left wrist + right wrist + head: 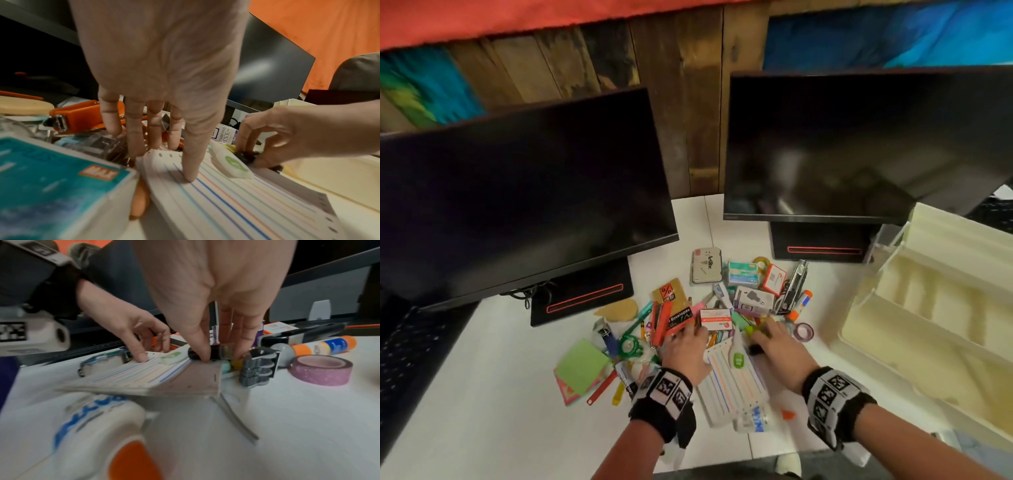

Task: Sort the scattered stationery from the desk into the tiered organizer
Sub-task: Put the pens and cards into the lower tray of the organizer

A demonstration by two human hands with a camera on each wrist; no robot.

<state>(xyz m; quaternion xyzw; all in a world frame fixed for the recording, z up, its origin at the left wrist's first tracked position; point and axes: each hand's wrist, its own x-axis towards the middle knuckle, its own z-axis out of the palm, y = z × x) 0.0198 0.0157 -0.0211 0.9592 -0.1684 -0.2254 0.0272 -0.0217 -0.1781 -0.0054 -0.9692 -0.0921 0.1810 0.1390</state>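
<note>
Item: black marker [207, 352], in the pile beside the index cards [236, 199]. My right hand [779, 346] pinches it; my left hand [685, 349], fingers straight, presses the cards. Lift straight up, clear of clutter; organizer [928, 308] stands right.

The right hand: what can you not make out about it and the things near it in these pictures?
- Head view: the right hand covers the small black thing it reaches for.
- Right wrist view: motion blur; what the black thing is stays unclear.
- Left wrist view: the left hand hides much of the pile.
- Head view: the organizer is cut off by the right edge.
</note>
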